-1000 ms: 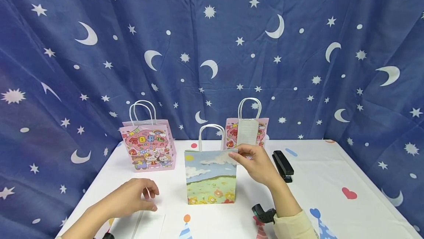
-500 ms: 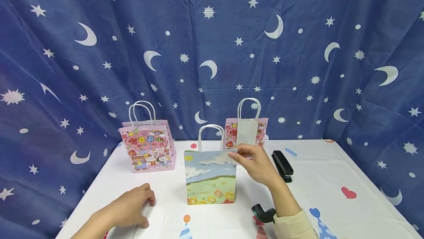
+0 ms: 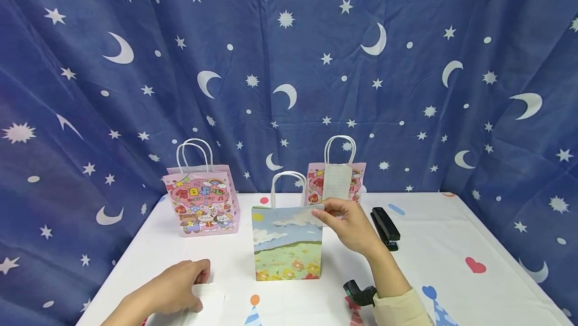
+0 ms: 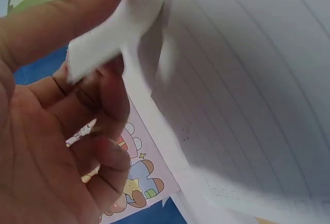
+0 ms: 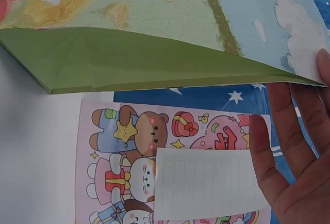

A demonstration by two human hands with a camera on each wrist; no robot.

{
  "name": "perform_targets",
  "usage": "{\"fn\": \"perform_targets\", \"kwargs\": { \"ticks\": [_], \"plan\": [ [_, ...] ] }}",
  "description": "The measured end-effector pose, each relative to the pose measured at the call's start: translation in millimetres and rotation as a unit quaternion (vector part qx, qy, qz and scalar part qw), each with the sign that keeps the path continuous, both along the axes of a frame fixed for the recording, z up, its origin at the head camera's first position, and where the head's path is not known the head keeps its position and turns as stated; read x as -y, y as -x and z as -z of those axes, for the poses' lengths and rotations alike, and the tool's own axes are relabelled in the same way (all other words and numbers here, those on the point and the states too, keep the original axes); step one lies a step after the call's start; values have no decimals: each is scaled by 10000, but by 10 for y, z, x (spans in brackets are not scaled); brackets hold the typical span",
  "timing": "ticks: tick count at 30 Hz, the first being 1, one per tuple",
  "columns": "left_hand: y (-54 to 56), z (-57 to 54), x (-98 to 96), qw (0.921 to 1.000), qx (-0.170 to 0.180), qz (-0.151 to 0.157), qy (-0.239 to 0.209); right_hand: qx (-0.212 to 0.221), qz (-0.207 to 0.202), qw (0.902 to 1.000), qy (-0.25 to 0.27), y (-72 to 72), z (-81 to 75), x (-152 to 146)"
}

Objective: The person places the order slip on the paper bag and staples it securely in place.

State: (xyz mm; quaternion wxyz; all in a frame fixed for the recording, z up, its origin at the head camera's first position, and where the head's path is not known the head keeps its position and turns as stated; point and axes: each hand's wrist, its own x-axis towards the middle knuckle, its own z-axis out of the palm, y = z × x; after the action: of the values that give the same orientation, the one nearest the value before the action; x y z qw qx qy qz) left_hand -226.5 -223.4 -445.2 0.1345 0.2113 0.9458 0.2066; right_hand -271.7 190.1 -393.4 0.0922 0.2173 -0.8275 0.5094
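Note:
A paper gift bag (image 3: 288,246) printed with a sky and flower meadow stands upright mid-table. My right hand (image 3: 345,225) pinches its upper right edge between thumb and fingers; the bag's green side fold shows in the right wrist view. At the front left, my left hand (image 3: 173,286) is over white lined paper (image 3: 209,301) lying on the table. The left wrist view shows its thumb and curled fingers pinching the lifted, bent end of a sheet (image 4: 95,53), beside more lined paper (image 4: 247,90).
Two pink cartoon gift bags stand behind: one at the left (image 3: 203,205), another at the right (image 3: 313,185) with a lined paper slip (image 3: 337,183) on its front. A black stapler (image 3: 385,226) lies right of my right hand. A starry blue curtain (image 3: 289,65) hangs behind the table.
My left hand has moved down and slightly left onto the white paper and its fingers have closed on it. My right hand and the meadow bag have stayed in place.

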Motion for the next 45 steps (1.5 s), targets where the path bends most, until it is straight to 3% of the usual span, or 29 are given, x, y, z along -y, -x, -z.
{"fn": "perform_targets", "kwargs": {
  "ticks": [9, 20, 28, 45],
  "plan": [
    [23, -181, 18, 9925, 200, -61, -1203, 40, -10, 10000, -2, 2, 5, 16],
    [46, -303, -82, 9790, -561, -227, -1948, 15, 45, 10000, -4, -1, 14, 12],
    [27, -357, -172, 9658, -915, -783, -2295, -42, 6, 10000, 35, 4, 30, 9],
    [-6, -418, -322, 9384, -1437, -1218, -2898, -70, 5, 10000, 39, 8, 36, 17]
  ]
}}
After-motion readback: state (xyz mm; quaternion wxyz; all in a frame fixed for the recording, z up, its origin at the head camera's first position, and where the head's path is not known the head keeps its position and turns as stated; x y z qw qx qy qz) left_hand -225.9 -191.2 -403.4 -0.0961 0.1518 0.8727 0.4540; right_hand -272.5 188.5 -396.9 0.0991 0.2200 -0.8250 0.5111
